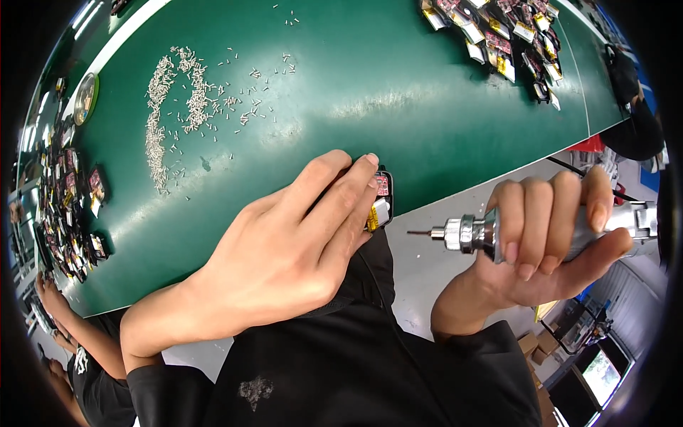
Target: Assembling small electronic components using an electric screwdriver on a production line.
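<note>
At the near edge of the green table, my left hand [288, 249] is closed on a small black device housing [388, 179]. Inside the open housing, a red circuit board and a white battery with yellow tape show past my fingertips; the rest lies hidden under the hand. To the right, beyond the table edge, my right hand [544, 228] wraps around a silver power screwdriver [469, 235]. Its thin bit points left toward the housing, with a gap between them.
Many loose small screws [158, 132] lie scattered on the green table [341, 64]. Piles of similar open devices sit at the far right [498, 39] and along the left [67, 206]. Near the left edge stands a round dish [86, 99]. Another person's arm [92, 341] reaches in at lower left.
</note>
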{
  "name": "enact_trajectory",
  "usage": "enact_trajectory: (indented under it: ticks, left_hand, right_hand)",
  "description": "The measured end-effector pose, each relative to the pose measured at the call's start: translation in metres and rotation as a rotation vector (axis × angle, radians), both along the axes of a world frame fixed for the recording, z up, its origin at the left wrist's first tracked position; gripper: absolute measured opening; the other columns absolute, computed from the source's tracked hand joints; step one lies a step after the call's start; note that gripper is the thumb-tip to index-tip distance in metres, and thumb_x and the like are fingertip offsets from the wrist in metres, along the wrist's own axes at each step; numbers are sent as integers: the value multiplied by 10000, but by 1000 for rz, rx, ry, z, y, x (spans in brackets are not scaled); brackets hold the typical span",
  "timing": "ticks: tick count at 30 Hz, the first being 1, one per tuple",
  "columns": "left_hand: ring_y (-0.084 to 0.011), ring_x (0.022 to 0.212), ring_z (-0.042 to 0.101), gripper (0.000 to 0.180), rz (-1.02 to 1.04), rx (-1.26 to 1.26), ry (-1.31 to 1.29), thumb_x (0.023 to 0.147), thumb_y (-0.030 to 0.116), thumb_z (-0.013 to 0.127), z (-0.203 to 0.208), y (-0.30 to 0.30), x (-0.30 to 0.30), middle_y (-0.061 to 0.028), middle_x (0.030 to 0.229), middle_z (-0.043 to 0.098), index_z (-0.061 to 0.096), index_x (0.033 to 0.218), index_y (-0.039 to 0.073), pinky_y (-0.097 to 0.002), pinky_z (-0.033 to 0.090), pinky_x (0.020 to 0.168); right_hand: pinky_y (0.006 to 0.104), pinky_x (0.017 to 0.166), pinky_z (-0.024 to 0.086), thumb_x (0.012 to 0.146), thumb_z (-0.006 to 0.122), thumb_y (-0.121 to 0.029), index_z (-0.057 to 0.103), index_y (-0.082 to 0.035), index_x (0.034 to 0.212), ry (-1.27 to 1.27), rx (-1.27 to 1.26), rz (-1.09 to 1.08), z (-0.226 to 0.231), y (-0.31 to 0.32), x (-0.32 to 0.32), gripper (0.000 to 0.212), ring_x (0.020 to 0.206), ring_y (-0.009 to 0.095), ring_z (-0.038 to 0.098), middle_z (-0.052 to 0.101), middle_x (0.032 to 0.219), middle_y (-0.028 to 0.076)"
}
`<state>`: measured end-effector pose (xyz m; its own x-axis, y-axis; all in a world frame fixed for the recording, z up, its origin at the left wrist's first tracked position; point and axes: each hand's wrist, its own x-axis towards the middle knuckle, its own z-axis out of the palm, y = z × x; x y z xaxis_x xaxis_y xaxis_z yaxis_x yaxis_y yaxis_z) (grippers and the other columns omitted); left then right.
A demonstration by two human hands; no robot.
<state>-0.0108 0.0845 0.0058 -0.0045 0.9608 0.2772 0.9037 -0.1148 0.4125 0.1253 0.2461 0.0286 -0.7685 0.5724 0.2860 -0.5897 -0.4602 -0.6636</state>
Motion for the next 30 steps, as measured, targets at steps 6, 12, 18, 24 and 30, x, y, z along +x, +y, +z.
enact_trajectory:
  ticks: [6,12,18,24,30]
  left_hand:
    - [-319,953,587,483,-7,31,13,548,-10,710,-4,0,0,-209,1133,577,593,1002,-127,-349,544,687]
    - [-331,946,588,518,-6,16,-56,520,14,690,-5,-1,-1,-216,1109,586,596,1008,-132,-350,544,678]
    - [-335,926,584,523,2,51,-98,485,18,665,-8,-1,1,-225,1092,586,598,979,-139,-349,543,643]
    - [-317,908,575,472,-24,97,-68,503,14,674,-11,3,-2,-208,1071,584,605,944,-140,-337,536,621]
    - [-283,920,568,365,-5,125,33,586,31,679,-6,-2,-8,-194,1047,592,614,910,-124,-299,545,620]
  right_hand:
    - [250,479,364,959,462,-377,528,-62,946,-39,135,61,-2,16,-22,322,411,85,393,412,523,-12]
    - [247,473,349,967,439,-386,512,-81,926,-114,134,42,-13,12,-27,316,416,72,375,391,525,-24]
    - [246,473,367,963,442,-405,490,-98,894,-152,219,58,-9,5,-30,318,410,75,373,385,516,-28]
    - [223,483,372,988,394,-358,442,-104,929,-130,414,227,-8,14,-38,265,432,66,380,397,537,-39]
    - [222,455,346,948,502,-286,404,-94,878,-86,336,146,-7,-1,-50,226,409,55,354,390,541,-42]
